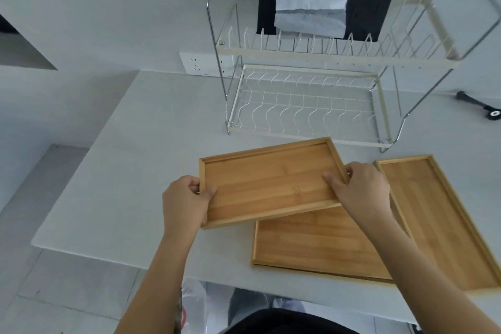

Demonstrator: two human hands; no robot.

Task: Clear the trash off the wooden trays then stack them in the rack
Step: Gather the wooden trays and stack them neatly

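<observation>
Both arms reach forward over the white table (113,171). The left hand (184,202) and right hand (360,188) pinch the short ends of a wooden tray (268,182), thumbs on top, in front of the rack (306,106). It partly covers a second tray (320,241). A third tray (439,219) lies beside.

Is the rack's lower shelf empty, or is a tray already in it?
Empty. Only bare white wire shows on the lower shelf; all three trays are outside the rack, one held in both hands, two lying on the table.
</observation>
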